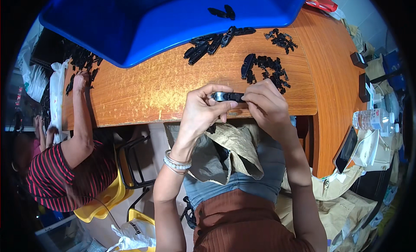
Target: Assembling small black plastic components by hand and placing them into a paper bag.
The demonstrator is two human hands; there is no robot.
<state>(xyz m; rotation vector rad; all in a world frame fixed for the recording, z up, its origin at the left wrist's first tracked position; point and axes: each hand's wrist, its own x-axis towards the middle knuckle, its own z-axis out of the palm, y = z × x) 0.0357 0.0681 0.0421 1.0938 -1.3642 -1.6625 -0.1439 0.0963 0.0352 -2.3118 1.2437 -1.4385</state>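
Note:
Just above the table's front edge, my left hand (199, 105) holds a slim black plastic part with a shiny silvery end (228, 96) between thumb and fingers. My right hand (268, 104) pinches at the part's right end; whether a smaller piece sits in those fingertips is hidden. Beyond the right hand lies a pile of small black clips (277, 72), with a longer black plastic piece (248, 66) at its left side. A smaller heap of black bits (282, 40) is farther back. Several long black parts (214, 45) lie along the near rim of the blue bin (173, 43).
Two black parts (229, 11) rest inside the bin. At the left, a co-worker's hand (80, 80) reaches into more black parts. A phone (346, 149) and plastic bottles (373, 119) stand at the right edge. An opened paper sack (240, 152) covers my lap.

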